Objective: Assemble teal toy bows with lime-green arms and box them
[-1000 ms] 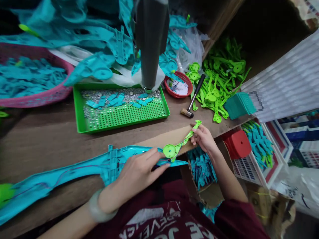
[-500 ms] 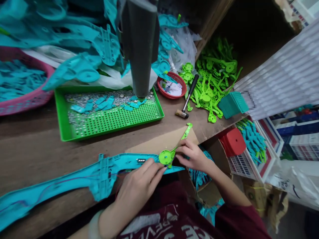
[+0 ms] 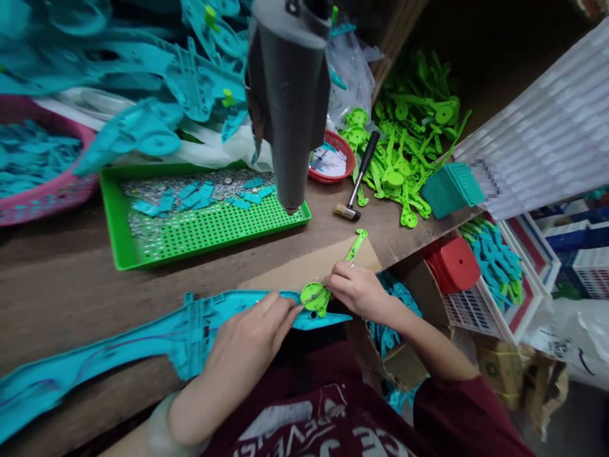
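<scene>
One lime-green lever piece was pinched at its round end by the right hand, fingers clenched on it, over the tip of one long teal shell. That shell was pressed down by the left hand, fingertips touching the green disc. Beyond the fingers were seen one hammer, one green tray and one red basket.
</scene>
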Demonstrator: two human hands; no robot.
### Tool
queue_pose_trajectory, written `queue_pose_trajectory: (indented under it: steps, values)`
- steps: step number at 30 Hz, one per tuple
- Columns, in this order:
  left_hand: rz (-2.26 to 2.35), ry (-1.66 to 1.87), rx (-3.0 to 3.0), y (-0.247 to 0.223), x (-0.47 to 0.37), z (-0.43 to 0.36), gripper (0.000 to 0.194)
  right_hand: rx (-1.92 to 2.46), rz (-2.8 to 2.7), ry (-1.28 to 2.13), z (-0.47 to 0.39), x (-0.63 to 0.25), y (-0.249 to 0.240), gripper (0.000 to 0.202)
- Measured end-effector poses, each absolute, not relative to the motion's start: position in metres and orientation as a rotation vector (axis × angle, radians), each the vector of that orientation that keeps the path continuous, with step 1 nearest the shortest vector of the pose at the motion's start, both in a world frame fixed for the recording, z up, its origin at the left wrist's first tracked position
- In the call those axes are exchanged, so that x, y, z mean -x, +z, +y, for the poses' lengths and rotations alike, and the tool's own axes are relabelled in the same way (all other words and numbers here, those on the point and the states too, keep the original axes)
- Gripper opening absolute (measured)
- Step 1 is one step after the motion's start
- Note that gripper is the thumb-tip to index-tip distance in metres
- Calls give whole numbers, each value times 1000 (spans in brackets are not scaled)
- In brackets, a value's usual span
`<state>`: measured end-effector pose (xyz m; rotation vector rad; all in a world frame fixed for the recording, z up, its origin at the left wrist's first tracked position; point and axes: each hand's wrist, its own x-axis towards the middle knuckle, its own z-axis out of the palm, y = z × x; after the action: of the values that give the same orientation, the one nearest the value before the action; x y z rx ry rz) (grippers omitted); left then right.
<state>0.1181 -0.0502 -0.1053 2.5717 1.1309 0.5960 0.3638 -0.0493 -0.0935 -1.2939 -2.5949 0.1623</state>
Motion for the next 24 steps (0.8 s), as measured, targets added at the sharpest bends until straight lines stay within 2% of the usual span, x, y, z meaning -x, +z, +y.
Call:
queue_pose_trajectory:
  steps: [4, 8, 13, 18, 24]
  values:
    - [1012, 681, -2463, -101, -123, -52, 38, 1330, -2626, 189, -48, -358, -90, 27]
    - [897, 709, -2538, -98, -127, -56, 41, 1348, -2563, 329, -48, -360, -96, 23]
    - [1178, 503, -2619, -99, -124, -52, 36, 1319, -2468, 479, -51, -364, -101, 19]
    - [1151, 213, -2497, -94, -119, -38, 26, 1333, -2386, 791, -43, -365, -91, 12]
    - [938, 357, -2297, -88, -118, -42, 20, 1423, -2359, 912, -30, -359, -80, 16]
